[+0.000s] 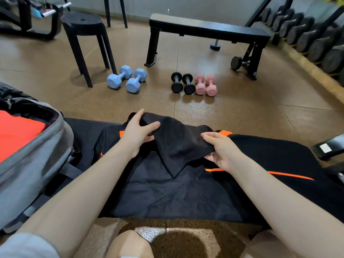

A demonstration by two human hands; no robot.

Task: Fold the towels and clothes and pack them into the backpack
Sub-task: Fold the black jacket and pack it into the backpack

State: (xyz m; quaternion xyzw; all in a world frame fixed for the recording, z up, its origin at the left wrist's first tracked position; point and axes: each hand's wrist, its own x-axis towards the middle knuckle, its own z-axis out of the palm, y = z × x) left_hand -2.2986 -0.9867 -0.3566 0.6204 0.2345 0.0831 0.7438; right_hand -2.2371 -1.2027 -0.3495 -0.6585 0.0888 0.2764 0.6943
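One black garment with orange trim [178,194] lies spread on the floor; left hand [136,134] and right hand [221,148] each pinch its raised fold. One grey backpack [31,161] stands open left, holding one orange item [16,131]. Beyond: two blue dumbbells [126,78], two black [182,82], two pink [205,85].

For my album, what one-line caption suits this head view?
Both hands, left and right, fold a black garment beside an open grey backpack.

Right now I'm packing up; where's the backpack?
The backpack sits at the left edge of the head view, open, orange cloth inside, beside the left forearm and the black garment.
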